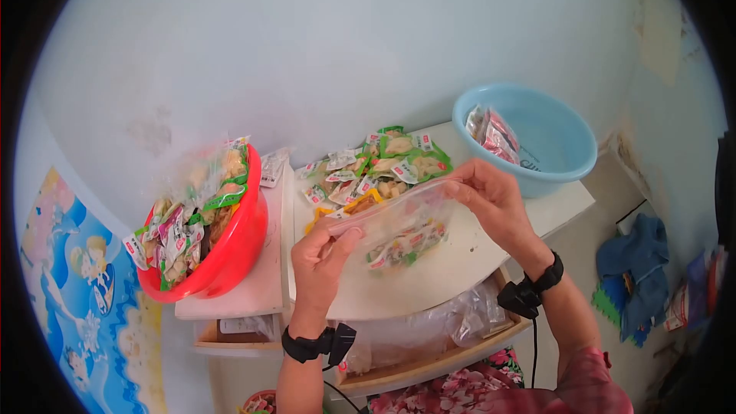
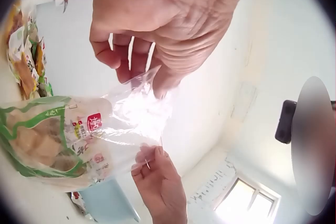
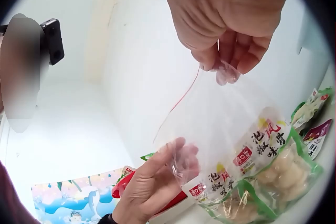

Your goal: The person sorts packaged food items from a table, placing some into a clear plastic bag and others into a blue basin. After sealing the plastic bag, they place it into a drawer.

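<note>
A clear zip bag [image 1: 399,215] is stretched between both hands above the white table, with a red line along its top edge in the right wrist view. My left hand [image 1: 318,264] pinches one end of the opening between thumb and fingers. At the other end, my right hand [image 1: 494,203] pinches the top corner. Green-edged snack packets [image 3: 257,174] with pale food in them sit in the lower part of the bag. Behind it on the table lies a pile of similar packets [image 1: 395,157], some with yellow edges.
A red basin [image 1: 249,241] heaped with packets tilts at the left. At the back right stands a light blue basin [image 1: 556,134] holding a few red and white packets. Below the tabletop [image 1: 376,287], a pulled-out drawer [image 1: 437,364] contains clear plastic bags.
</note>
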{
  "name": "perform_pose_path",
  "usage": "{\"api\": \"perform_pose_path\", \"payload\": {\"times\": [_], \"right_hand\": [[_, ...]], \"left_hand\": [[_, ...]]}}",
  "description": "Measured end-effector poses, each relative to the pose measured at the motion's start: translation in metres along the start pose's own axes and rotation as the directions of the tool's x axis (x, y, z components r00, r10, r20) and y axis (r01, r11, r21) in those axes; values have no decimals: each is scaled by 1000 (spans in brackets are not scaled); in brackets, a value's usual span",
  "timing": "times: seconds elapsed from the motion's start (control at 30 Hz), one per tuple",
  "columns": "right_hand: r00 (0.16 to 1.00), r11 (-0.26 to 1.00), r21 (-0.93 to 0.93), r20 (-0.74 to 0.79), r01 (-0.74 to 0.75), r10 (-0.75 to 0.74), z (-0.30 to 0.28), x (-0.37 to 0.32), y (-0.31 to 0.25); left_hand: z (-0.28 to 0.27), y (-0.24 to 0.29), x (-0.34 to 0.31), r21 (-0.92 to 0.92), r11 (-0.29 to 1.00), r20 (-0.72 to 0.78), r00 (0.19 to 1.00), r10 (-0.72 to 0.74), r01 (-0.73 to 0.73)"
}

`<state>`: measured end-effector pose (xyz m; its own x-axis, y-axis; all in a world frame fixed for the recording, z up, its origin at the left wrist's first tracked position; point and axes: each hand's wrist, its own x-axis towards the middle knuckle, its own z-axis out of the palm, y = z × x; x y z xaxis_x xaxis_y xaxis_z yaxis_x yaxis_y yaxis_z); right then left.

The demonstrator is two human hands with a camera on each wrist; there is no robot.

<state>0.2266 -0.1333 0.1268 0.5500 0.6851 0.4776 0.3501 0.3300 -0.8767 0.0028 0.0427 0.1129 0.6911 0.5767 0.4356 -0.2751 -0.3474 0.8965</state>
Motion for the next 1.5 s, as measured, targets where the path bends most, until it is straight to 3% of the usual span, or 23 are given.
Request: {"api": "perform_pose_path", "payload": {"times": [0.1, 0.23, 0.3, 0.5, 0.6, 0.73, 0.93, 1.13, 1.23, 1.33, 1.43, 1.5], "right_hand": [[1000, 999, 49, 10, 6, -6, -3, -1, -19], [998, 995, 78, 7, 55, -56, -4, -1, -15], [1000, 998, 65, 6, -6, 5, -5, -4, -4], [1000, 994, 107, -8, -11, 12, 0, -8, -11], [1000, 992, 128, -8, 5, -4, 1, -3, -10], [999, 990, 133, -29, -37, 41, 0, -4, -9], [998, 998, 41, -27, 55, -54, -5, -7, -17], [999, 987, 159, -49, 21, -13, 3, -11, 1], [999, 960, 280, 38, -5, -6, 8, -12, 2], [994, 995, 72, 90, -73, 66, 14, -19, 13], [961, 986, -15, 219, -167, 166, 8, -25, 29], [960, 980, 80, 228, -184, 162, 12, -24, 31]], "left_hand": [[0, 11, 2, -28, 988, -29, 988, 151, -152], [4, 18, 2, -35, 990, -79, 988, 136, -139], [2, 4, 3, -28, 995, -57, 994, 93, -95], [3, 10, -1, 10, 988, -115, 982, 152, -152], [4, 7, 0, -77, 986, -169, 977, 131, -145], [2, 1, -1, 12, 988, -136, 979, 154, -154], [5, 10, 0, -45, 977, -186, 963, 198, -209], [9, -2, -3, -44, 987, -257, 956, 141, -157], [10, -2, -1, -73, 982, -257, 955, 148, -172], [10, -3, -2, -103, 985, -239, 965, 112, -140], [10, -6, -4, -140, 978, -223, 967, 119, -152], [9, -6, -5, -150, 977, -194, 974, 119, -150]]}}
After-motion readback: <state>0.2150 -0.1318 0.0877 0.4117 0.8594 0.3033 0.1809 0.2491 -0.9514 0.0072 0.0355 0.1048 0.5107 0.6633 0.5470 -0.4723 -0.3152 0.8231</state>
